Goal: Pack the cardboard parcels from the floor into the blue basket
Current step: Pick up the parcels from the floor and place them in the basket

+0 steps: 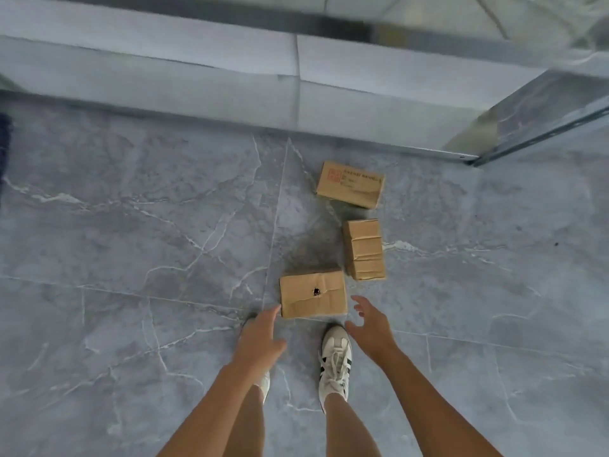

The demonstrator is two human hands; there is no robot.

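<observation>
Ten fingers [361, 303] spread, holding nothing: left hand [260, 334] and right hand [372, 324] flank the near parcel [313, 293] on the floor [131, 225]. Dented, punctured cardboard, likely light and fairly stiff; grip its short ends. Middle parcel [364, 249] and far parcel [351, 184] lie beyond.

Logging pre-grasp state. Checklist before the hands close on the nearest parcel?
1. Hands free: ok. The left hand and right hand are both open and hold nothing.
2. Target reachable: ok. The nearest parcel lies flat between the hands with nothing on top.
3. Contact made: cannot tell for the left fingertips at its near-left corner; the right hand is apart from it.
4. Target intact: not ok. Its top has a hole and creases.
5. Neighbours clear: the far parcel is ok; cannot tell for the middle parcel, which lies close to the target's far-right corner.
6. Blue basket located: cannot tell. Only a dark blue shape shows at the left edge.
</observation>
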